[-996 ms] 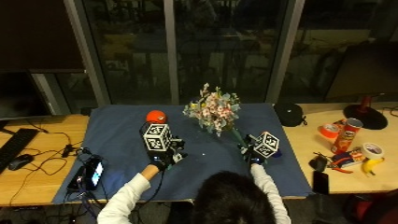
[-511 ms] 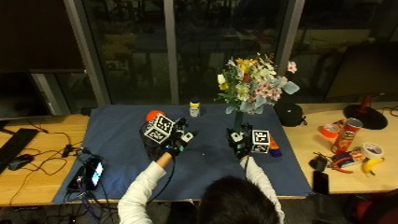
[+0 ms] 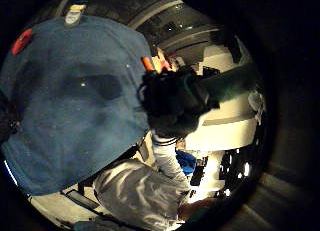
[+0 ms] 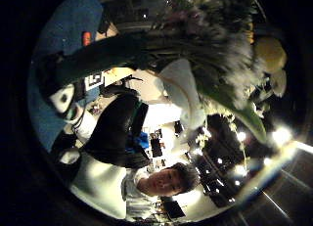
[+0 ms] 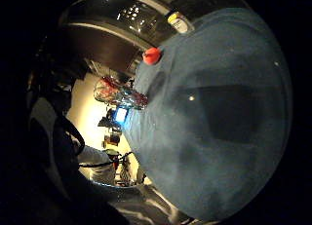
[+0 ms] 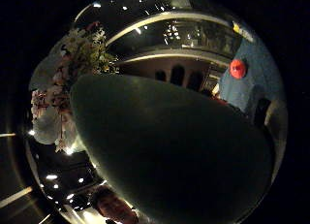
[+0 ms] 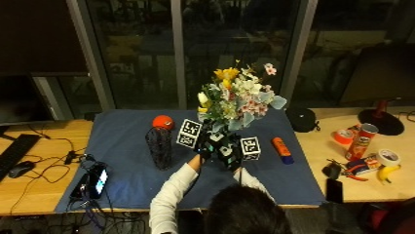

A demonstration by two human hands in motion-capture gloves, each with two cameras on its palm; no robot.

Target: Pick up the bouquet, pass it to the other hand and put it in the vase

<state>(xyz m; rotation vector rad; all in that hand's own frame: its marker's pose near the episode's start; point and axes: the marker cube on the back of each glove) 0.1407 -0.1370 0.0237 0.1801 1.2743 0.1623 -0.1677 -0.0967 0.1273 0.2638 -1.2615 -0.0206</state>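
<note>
The bouquet (image 7: 236, 100) is held upright above the middle of the blue cloth (image 7: 129, 170), its long axis near vertical, the blooms pointing up toward the windows and the green stem wrap pointing down into the two hands. The yellow, white and pink heads are fanned out above the gloves.

Both forearms are raised from the lower edge of the outside view and are brought together at the base of the stems. The left hand (image 7: 209, 141) and the right hand (image 7: 232, 148) are seen touching or just beside one another there. In the right thumb side palm view the dark green wrap fills most of the picture (close against that palm), and in the left little finger side view a gloved hand is seen curled round the green stem. Whether the left hand's own fingers are closed on the wrap cannot be told.

The dark mesh vase (image 7: 160, 147) stands upright on the cloth to the person's left of the hands, apart from the bouquet, with an orange ball (image 7: 162, 122) just behind it.

Compared with half a second ago, the hands have been drawn together, and the bouquet has been shifted toward the person's left.
</note>
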